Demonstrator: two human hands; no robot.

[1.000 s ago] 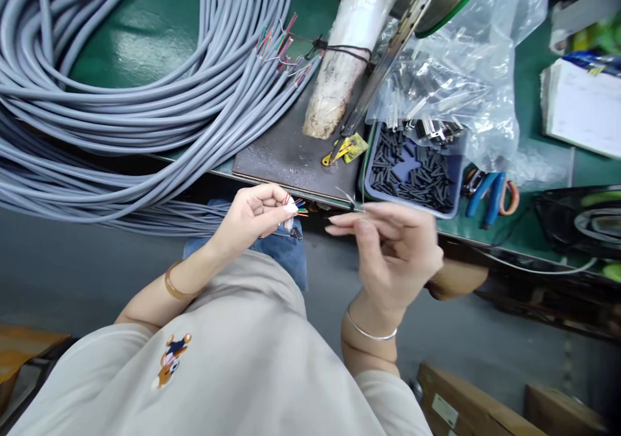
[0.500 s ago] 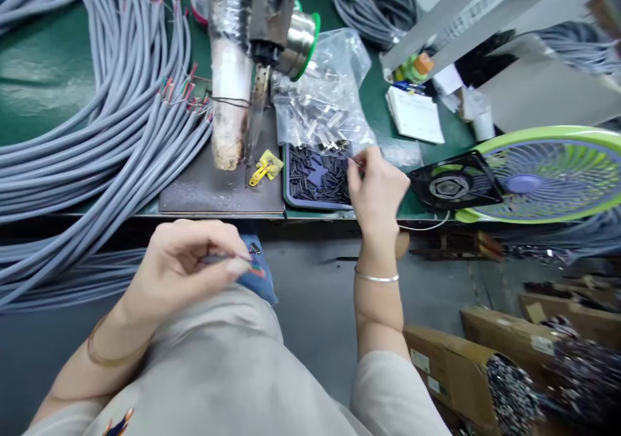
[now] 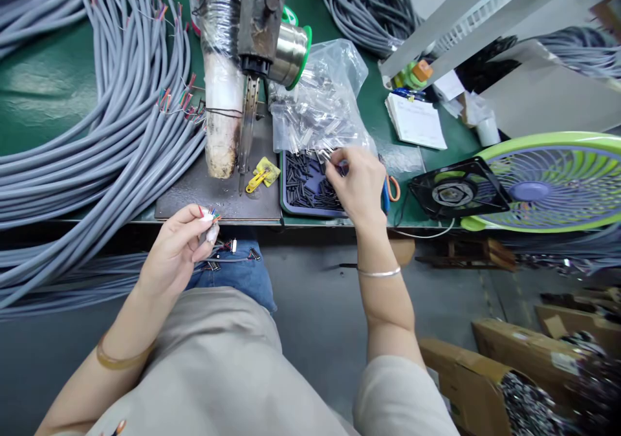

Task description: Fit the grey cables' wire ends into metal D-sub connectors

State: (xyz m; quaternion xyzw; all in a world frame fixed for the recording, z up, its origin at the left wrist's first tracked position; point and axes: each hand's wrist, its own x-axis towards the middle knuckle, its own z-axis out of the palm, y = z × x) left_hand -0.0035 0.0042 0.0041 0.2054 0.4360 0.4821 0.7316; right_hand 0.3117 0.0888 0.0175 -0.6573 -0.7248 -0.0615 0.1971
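Note:
My left hand (image 3: 182,239) is closed in a pinch on a cable end with stripped coloured wires (image 3: 212,215) fanning out past the fingertips, in front of the bench edge. My right hand (image 3: 358,180) reaches over a blue tray (image 3: 310,212) of small black sleeves (image 3: 298,178). Its thumb and fingers are pinched beside the mouth of a clear plastic bag (image 3: 352,67) of silvery metal connectors (image 3: 310,129); what they grip, if anything, I cannot make out. A soldering iron (image 3: 248,119) points down at the brown board, near a yellow clip (image 3: 257,180) on a sponge.
Grey cables (image 3: 121,132) cover the bench's left side. A solder spool (image 3: 291,54) stands behind the iron. Orange-and-blue-handled scissors (image 3: 392,190), a small black fan (image 3: 451,191) and a green fan (image 3: 557,177) are on the right. Wired connectors (image 3: 233,246) lie on my lap.
My left hand has risen and moved left, turning the wire ends upward. My right hand has shifted left across the tray to the bag's mouth, uncovering the scissors.

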